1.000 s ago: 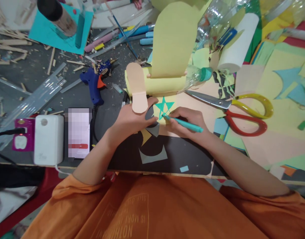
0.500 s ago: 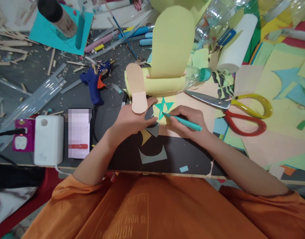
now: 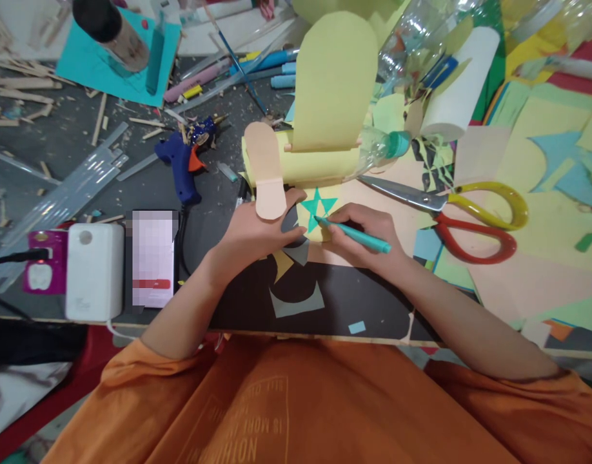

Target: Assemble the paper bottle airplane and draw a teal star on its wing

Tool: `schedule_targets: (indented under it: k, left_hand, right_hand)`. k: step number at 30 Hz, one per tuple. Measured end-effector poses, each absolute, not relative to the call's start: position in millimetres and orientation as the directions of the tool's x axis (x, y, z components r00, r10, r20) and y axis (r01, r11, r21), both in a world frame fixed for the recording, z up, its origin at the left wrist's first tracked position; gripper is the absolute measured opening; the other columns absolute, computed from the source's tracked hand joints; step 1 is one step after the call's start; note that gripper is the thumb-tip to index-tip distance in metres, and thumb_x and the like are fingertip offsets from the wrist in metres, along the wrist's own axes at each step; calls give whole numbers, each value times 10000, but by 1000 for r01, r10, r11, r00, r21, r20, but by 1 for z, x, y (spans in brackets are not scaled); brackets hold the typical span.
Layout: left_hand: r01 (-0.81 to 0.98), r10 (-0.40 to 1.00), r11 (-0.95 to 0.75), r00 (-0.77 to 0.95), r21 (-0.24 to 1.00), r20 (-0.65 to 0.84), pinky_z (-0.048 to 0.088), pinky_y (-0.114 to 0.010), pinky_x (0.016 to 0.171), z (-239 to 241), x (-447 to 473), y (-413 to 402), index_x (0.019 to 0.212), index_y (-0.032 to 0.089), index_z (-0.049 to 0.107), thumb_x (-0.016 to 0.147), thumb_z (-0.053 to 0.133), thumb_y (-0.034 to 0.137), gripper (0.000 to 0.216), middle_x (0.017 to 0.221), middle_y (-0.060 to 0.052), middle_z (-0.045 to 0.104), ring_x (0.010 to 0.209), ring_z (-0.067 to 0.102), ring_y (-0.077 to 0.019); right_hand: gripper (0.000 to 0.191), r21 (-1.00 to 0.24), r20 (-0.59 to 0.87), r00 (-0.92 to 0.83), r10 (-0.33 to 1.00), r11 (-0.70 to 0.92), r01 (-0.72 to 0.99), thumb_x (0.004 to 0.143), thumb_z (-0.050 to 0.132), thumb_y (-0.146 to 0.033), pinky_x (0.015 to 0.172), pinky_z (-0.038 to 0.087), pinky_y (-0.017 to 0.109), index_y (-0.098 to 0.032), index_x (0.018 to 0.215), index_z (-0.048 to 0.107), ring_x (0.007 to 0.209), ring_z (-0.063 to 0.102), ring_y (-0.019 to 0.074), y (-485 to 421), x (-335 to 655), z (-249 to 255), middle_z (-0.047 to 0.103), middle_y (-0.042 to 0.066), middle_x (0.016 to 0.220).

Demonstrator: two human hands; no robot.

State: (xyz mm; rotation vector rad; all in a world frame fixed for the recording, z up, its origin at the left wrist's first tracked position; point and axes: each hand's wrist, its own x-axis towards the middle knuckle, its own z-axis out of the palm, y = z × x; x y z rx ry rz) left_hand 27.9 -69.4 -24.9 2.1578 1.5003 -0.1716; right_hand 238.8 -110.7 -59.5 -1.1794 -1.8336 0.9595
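Observation:
My right hand [image 3: 361, 241] is closed around a teal pen [image 3: 356, 236] whose tip rests on a teal star [image 3: 318, 207] on a pale yellow paper piece. My left hand [image 3: 255, 235] lies flat beside the star, fingers stretched out and pressing the paper down near the star's left side. A peach paper tab [image 3: 266, 171] overlaps the back of my left hand. Behind the star stands a yellow paper model [image 3: 332, 103] with a tall rounded panel, joined to a clear plastic bottle [image 3: 407, 58].
Red-and-yellow scissors [image 3: 463, 216] lie to the right on coloured paper sheets. A blue glue gun [image 3: 182, 164], a phone [image 3: 152, 256] and a white charger block [image 3: 93, 270] sit at left. Markers, sticks and scraps litter the back; a white roll [image 3: 458, 84] stands behind.
The pen's tip has shifted slightly on the star, and my right hand has turned a little. My left hand has stayed put.

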Motion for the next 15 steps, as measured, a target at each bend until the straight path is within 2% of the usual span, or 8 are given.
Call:
schedule_targets:
  k: [15]
  left_hand:
    - [906,841,-268,385,327,-379,483,-312,942,-24,28,-70,1417,343,519,912,531,479,524,1331,-9,664,1175,642,-258]
  right_hand:
    - [132,-899,122,-230,965,206,387,884,610,-286,590,430,273,-210,779,639,622,561,138,-110,235,-60,642,5,689]
